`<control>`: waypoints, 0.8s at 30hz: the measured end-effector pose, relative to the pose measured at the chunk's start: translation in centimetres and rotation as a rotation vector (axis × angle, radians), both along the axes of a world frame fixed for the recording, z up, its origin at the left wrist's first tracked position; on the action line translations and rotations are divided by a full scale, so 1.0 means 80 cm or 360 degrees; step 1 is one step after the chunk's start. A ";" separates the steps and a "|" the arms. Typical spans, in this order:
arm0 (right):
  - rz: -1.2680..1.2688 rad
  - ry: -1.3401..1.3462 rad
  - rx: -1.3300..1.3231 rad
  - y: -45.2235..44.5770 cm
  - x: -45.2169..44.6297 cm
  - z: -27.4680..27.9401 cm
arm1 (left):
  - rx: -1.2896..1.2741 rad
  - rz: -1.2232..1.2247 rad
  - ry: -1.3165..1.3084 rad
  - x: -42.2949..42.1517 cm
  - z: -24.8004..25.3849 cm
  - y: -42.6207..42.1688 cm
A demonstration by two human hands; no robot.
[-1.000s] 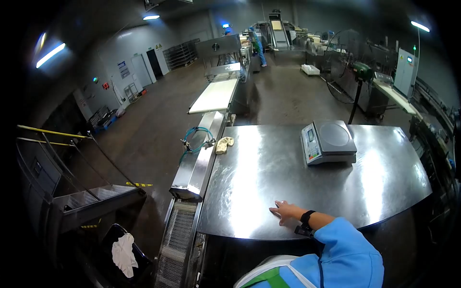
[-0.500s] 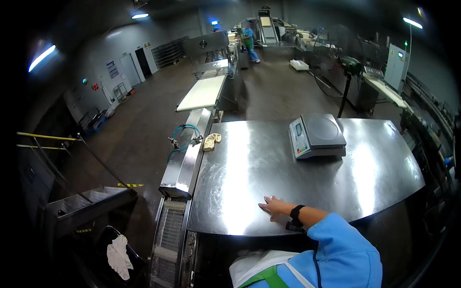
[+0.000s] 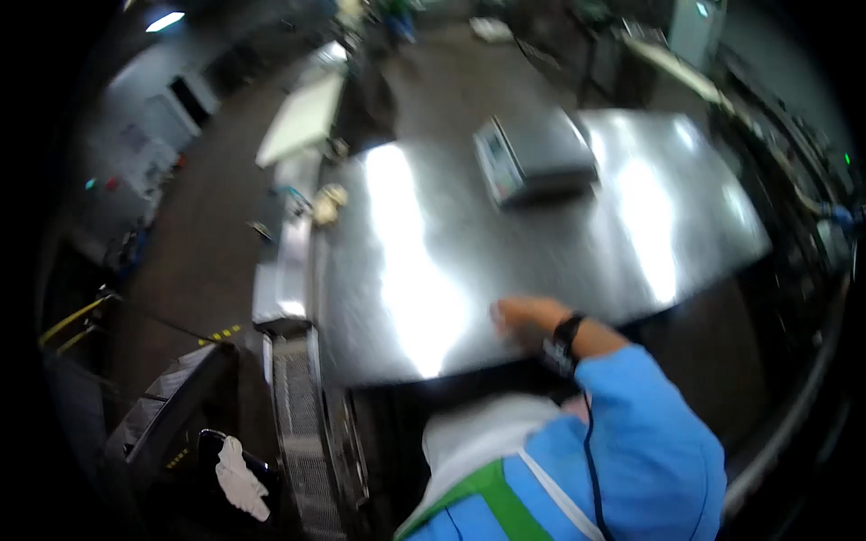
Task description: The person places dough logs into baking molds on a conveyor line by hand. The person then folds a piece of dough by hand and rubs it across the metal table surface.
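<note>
My right hand (image 3: 526,317) is above or on the near edge of the steel table (image 3: 532,248), with a dark band (image 3: 568,330) round the wrist. Motion smears its fingers, so their pose and contact with the tabletop are unclear. I make out nothing held in it. My left hand does not show clearly; a small skin-toned patch under the right sleeve is too blurred to name. Farther back on the table stands a digital weighing scale (image 3: 548,149), its display side facing left. A crumpled pale-yellow item (image 3: 329,205) lies at the table's left edge.
A metal mesh conveyor (image 3: 302,415) runs along the table's left side, with a white belt (image 3: 305,117) beyond it. White cloth (image 3: 239,482) hangs at lower left, near metal steps (image 3: 167,392). Machinery lines the right; a person (image 3: 400,20) stands far back.
The view has tilted down and shifted right, so the scene sits higher and farther left, blurred. My right hand, earlier spread on the tabletop, now looks more drawn in near the table edge.
</note>
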State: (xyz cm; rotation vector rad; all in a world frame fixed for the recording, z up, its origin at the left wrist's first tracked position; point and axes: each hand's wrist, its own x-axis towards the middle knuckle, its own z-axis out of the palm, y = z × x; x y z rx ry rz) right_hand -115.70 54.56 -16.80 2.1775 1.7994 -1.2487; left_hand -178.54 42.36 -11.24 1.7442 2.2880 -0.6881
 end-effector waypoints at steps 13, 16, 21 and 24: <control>-0.1844 -0.0365 0.0496 -0.488 0.029 0.002 | 0.0116 -0.0842 -0.1595 0.247 0.103 0.238; -0.2047 -0.0056 0.0671 -0.542 0.019 -0.071 | 0.0049 -0.1100 -0.1524 0.318 0.098 0.252; -0.1954 -0.0099 0.0463 -0.510 0.049 -0.067 | 0.0123 -0.1468 -0.1178 0.452 0.108 0.257; -0.2125 -0.0075 0.0537 -0.470 0.087 -0.082 | 0.0053 -0.1547 -0.1161 0.508 0.109 0.254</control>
